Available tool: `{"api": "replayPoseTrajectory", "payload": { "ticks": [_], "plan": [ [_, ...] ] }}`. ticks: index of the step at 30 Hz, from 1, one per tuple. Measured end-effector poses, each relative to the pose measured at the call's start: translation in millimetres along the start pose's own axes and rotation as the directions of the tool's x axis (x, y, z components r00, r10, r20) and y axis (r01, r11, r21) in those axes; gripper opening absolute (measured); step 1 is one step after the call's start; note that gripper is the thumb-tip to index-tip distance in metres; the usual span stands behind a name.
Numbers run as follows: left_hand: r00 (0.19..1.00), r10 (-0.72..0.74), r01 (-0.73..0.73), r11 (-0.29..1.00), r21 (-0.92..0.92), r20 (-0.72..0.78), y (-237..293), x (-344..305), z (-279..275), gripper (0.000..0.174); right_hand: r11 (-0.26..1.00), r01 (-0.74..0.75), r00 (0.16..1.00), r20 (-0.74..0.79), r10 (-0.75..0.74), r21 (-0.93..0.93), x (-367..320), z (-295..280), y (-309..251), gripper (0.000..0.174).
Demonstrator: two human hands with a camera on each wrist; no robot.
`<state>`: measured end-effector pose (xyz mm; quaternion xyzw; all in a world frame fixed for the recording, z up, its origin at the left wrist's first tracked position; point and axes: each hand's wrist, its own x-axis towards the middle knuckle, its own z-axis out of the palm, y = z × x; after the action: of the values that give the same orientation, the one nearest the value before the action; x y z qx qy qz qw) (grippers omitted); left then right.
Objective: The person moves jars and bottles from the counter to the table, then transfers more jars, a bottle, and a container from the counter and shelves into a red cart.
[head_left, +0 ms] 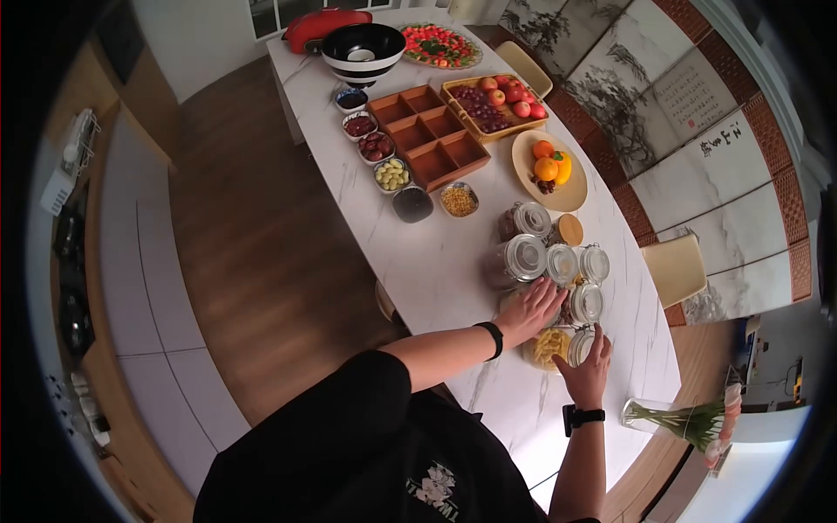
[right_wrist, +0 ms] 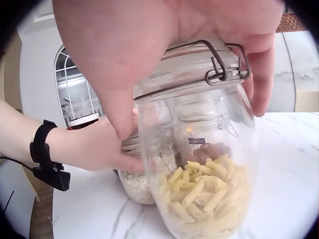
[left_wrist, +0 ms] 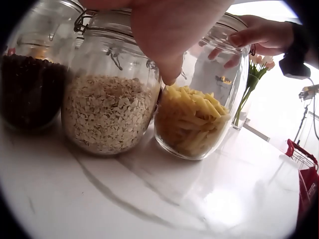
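My left hand lies over the top of a clip-top glass jar of oat flakes, its thumb and fingers round the lid and neck. Nearest my body stands a glass jar of penne pasta, with a wire clasp at its lid. Around that lid my right hand curls from above, thumb on one side and fingers on the other. The two jars stand side by side on the marble-patterned table. A jar of dark beans is on the far side of the oats. My palms hide parts of both held lids.
More lidded jars cluster just beyond my hands, one with a wooden lid. Small bowls line the left edge beside a wooden compartment tray. A fruit plate and fruit basket stand farther back. Flowers are at right.
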<state>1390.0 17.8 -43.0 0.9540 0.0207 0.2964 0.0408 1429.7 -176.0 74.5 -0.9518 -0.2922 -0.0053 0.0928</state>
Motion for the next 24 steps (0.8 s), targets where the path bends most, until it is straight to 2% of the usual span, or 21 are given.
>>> {"api": "replayPoseTrajectory", "payload": {
  "ticks": [1, 3, 5, 7, 8, 9, 10, 11, 12, 14, 15, 17, 18, 19, 20, 21, 22, 24],
  "plan": [
    [1.0, -0.014, 0.014, 1.0, -0.007, 0.001, -0.4, -4.6, -13.8, 0.097, 1.0, -0.022, 0.999, 0.025, 0.022, 0.013, 0.8, -2.6, -1.4, 0.112],
    [0.996, 0.067, -0.078, 0.963, -0.258, -0.052, -11.4, -23.9, -36.8, 0.094, 1.0, -0.009, 1.0, 0.008, 0.009, 0.005, -0.6, 2.2, 2.7, 0.112],
    [0.996, 0.045, -0.075, 0.874, -0.48, -0.074, -25.9, -60.8, -51.1, 0.079, 1.0, -0.006, 1.0, -0.001, 0.006, -0.001, -1.7, 5.3, 5.1, 0.112],
    [0.997, -0.004, -0.039, 0.818, -0.573, -0.075, -49.4, -122.0, -60.7, 0.061, 1.0, -0.007, 1.0, -0.016, 0.007, 0.01, -3.6, 6.7, 5.2, 0.113],
    [0.991, -0.074, -0.009, 0.792, -0.611, -0.111, -64.0, -156.4, -72.0, 0.042, 1.0, -0.008, 1.0, -0.017, 0.008, 0.004, -6.8, 7.6, 7.5, 0.113],
    [0.974, -0.209, 0.124, 0.804, -0.581, -0.083, -72.0, -194.7, -77.3, 0.032, 1.0, -0.004, 0.997, -0.075, 0.004, 0.001, -8.9, 9.6, 9.4, 0.114],
    [0.939, -0.341, 0.314, 0.8, -0.511, 0.042, -81.5, -224.6, -101.5, 0.028, 1.0, 0.006, 0.991, -0.136, -0.005, 0.011, -7.0, 10.7, 3.9, 0.115],
    [0.848, -0.509, 0.514, 0.715, -0.474, 0.151, -87.2, -263.6, -111.2, 0.03, 0.993, -0.029, 0.983, -0.179, 0.049, 0.115, -8.4, 8.0, -2.1, 0.114],
    [0.756, -0.618, 0.64, 0.63, -0.441, 0.215, -91.2, -312.8, -111.7, 0.03, 0.992, -0.015, 0.984, -0.176, 0.037, 0.126, -13.4, 6.7, -2.9, 0.114],
    [0.503, -0.794, 0.861, 0.426, -0.278, 0.342, -85.9, -398.2, -133.8, 0.028, 0.99, 0.104, 0.923, -0.381, -0.06, 0.098, -27.2, 9.0, -2.3, 0.109],
    [0.344, -0.853, 0.939, 0.308, -0.153, 0.393, -75.0, -438.3, -150.8, 0.026, 0.982, 0.176, 0.89, -0.437, -0.129, 0.067, -39.6, 9.3, -3.6, 0.101],
    [0.202, -0.893, 0.949, 0.279, 0.145, 0.401, -39.5, -558.4, -157.9, 0.028, 0.938, 0.34, 0.837, -0.478, -0.266, 0.074, -69.9, 18.9, 4.9, 0.075],
    [-0.045, -0.865, 0.934, 0.141, 0.328, 0.5, -17.9, -599.9, -168.1, 0.028, 0.929, 0.359, 0.861, -0.416, -0.293, 0.089, -90.6, 32.8, 12.2, 0.06],
    [-0.304, -0.782, 0.861, 0.02, 0.509, 0.544, 6.7, -634.5, -179.0, 0.028, 0.894, 0.419, 0.891, -0.26, -0.372, 0.156, -106.6, 44.3, 17.8, 0.05],
    [-0.341, -0.788, 0.856, -0.035, 0.517, 0.512, 33.9, -666.1, -185.7, 0.028, 0.864, 0.452, 0.892, -0.121, -0.436, 0.22, -123.0, 61.1, 17.8, 0.045],
    [-0.484, -0.745, 0.811, -0.186, 0.555, 0.458, 64.6, -695.5, -190.1, 0.027, 0.851, 0.464, 0.877, 0.011, -0.481, 0.246, -142.4, 69.7, 11.5, 0.047],
    [-0.617, -0.677, 0.743, -0.334, 0.58, 0.401, 99.2, -719.5, -191.7, 0.026, 0.819, 0.516, 0.826, 0.109, -0.553, 0.251, -157.2, 84.4, 16.6, 0.057],
    [-0.65, -0.734, 0.752, -0.584, 0.305, 0.197, 166.7, -736.8, -186.5, 0.025, 0.791, 0.536, 0.771, 0.211, -0.601, 0.295, -177.9, 124.6, 46.4, 0.071]
  ]
}}
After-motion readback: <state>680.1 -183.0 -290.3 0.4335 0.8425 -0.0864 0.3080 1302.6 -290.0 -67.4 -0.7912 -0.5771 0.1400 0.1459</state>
